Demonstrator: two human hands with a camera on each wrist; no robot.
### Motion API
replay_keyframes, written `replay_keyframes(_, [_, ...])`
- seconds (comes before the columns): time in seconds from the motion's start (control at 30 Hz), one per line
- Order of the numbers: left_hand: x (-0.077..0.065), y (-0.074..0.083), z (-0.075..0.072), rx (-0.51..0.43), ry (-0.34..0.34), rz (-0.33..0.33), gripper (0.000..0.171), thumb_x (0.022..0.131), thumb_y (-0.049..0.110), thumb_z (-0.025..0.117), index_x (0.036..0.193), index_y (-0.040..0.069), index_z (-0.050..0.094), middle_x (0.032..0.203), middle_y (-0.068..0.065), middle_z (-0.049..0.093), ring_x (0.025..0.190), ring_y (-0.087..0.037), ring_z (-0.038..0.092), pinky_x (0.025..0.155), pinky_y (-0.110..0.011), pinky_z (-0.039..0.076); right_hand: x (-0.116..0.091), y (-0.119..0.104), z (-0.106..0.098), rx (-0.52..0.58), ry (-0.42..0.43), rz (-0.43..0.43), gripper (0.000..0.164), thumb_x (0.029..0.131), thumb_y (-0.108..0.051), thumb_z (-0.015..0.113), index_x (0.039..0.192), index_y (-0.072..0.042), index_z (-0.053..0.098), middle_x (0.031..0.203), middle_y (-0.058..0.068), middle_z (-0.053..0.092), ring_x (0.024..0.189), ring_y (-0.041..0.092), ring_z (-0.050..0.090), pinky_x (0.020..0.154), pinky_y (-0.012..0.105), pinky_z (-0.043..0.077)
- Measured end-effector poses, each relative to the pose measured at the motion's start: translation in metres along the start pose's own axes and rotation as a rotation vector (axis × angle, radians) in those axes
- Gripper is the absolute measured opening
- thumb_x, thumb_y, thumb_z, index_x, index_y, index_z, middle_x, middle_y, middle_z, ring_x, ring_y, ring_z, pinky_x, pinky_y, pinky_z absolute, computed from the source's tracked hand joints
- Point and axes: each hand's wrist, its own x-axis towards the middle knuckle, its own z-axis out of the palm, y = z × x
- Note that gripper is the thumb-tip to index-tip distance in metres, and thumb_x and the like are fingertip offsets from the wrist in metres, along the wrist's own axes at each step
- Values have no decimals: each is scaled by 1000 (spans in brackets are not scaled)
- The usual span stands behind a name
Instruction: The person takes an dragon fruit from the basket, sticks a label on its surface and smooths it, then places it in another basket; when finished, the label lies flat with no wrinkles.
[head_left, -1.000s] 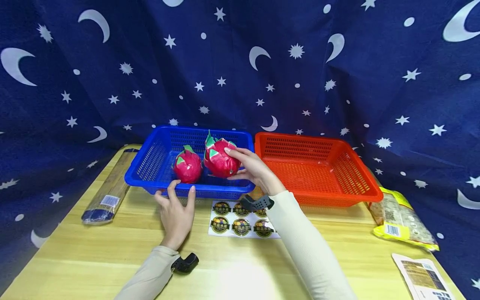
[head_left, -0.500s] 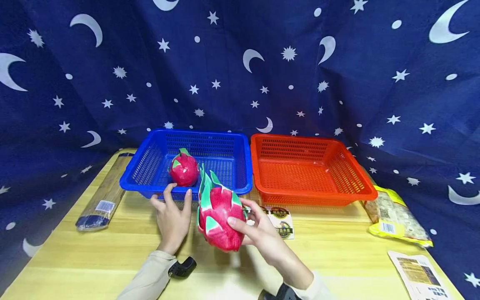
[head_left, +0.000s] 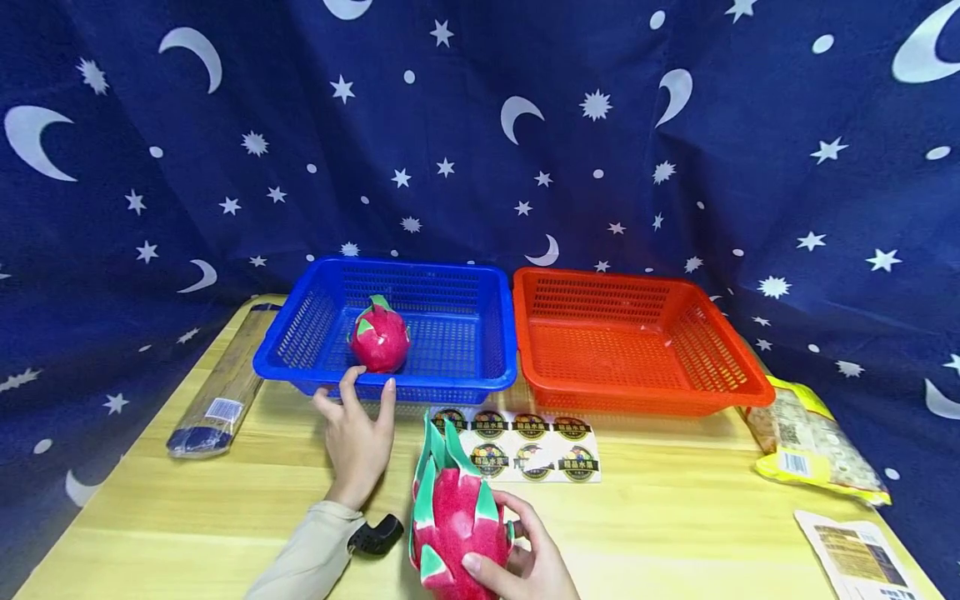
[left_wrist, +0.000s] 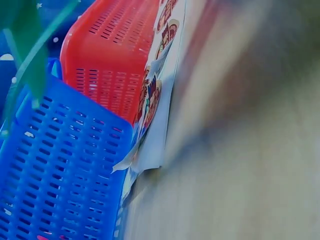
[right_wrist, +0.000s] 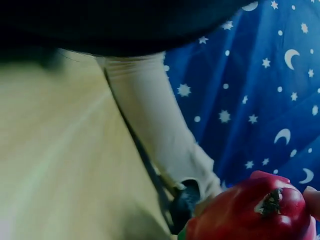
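My right hand [head_left: 536, 554] holds a large pink dragon fruit [head_left: 459, 523] with long green leaf tips, low in the head view over the near part of the table. In the right wrist view the dragon fruit's [right_wrist: 250, 210] stem end shows, with a fingertip at its side. My left hand [head_left: 360, 442] rests its fingertips at the front rim of the blue basket [head_left: 480, 384], fingers loosely bent. A smaller dragon fruit [head_left: 381, 340] sits inside that basket, just behind those fingertips. Between the hands and baskets lies a sheet of round stickers [head_left: 551, 472].
A red basket [head_left: 641, 397] stands against the blue one's right side. A long plastic-wrapped bundle [head_left: 217, 392] lies at the left. On the right are a yellow-edged food bag [head_left: 813, 437] and a white packet [head_left: 858, 554]. A star-patterned curtain [head_left: 480, 125] hangs behind the table.
My right hand has lifted the large dragon fruit out of the blue basket and drawn it toward my body. My left hand has stayed at the basket's front rim.
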Motion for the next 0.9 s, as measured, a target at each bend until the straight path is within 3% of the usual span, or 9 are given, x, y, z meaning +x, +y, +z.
replay_keyframes(0.17, [0,1,0,3,-4,2,48,83,52,55,123,26,44,122,-27,28,58,-29,46,48,-30,32,3,33,-4,18,28,22,71,75,-15,72,132,-10,31,98,14,43,88,23,64,72,36,55])
replay_keyframes(0.3, [0,2,0,2,-18,-3,49,83,52,54,123,26,43,122,-28,27,58,-28,45,49,-29,32,7,46,-4,36,39,33,72,76,-16,71,133,-9,27,102,20,46,91,26,63,74,38,54])
replay_keyframes(0.47, [-1,1,-1,1,-28,-19,49,83,53,54,123,26,43,124,-28,27,58,-27,45,49,-28,31,4,46,0,-8,73,52,71,80,-21,67,134,-6,22,98,18,47,85,22,65,71,34,55])
replay_keyframes(0.67, [-1,1,-1,1,-24,-12,49,83,52,54,123,26,43,123,-28,27,59,-28,45,49,-28,31,-2,39,7,-136,106,-11,64,83,-18,62,130,5,25,85,11,49,67,8,62,62,22,53])
replay_keyframes(0.9, [-1,1,0,13,-26,-7,49,83,53,53,123,26,43,123,-28,27,57,-27,46,48,-27,31,-6,34,7,-222,105,-5,63,84,-19,61,128,10,28,89,11,46,63,5,57,59,18,50])
